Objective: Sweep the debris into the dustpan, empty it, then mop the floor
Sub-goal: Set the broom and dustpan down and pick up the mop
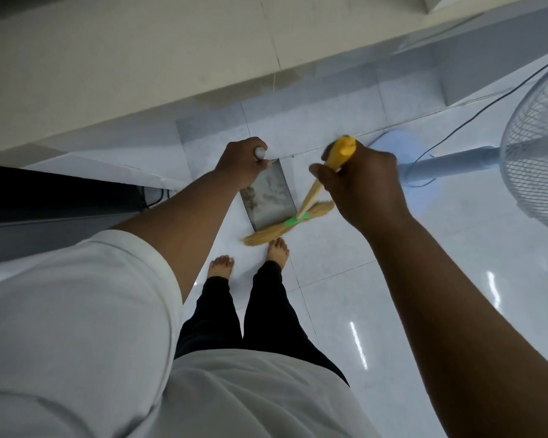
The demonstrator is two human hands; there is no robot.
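A grey metal dustpan stands on the white tiled floor just ahead of my bare feet, with dark debris gathered along its left side. My left hand grips the top of the dustpan's upright handle. A straw broom with a green band and a yellow-capped stick lies with its bristles across the pan's near lip. My right hand grips the broom stick just below the yellow cap.
A standing fan with a pale blue pole and wire cage rises at the right, its black cable trailing over the floor. A cream wall runs along the far side. A dark cabinet sits at the left.
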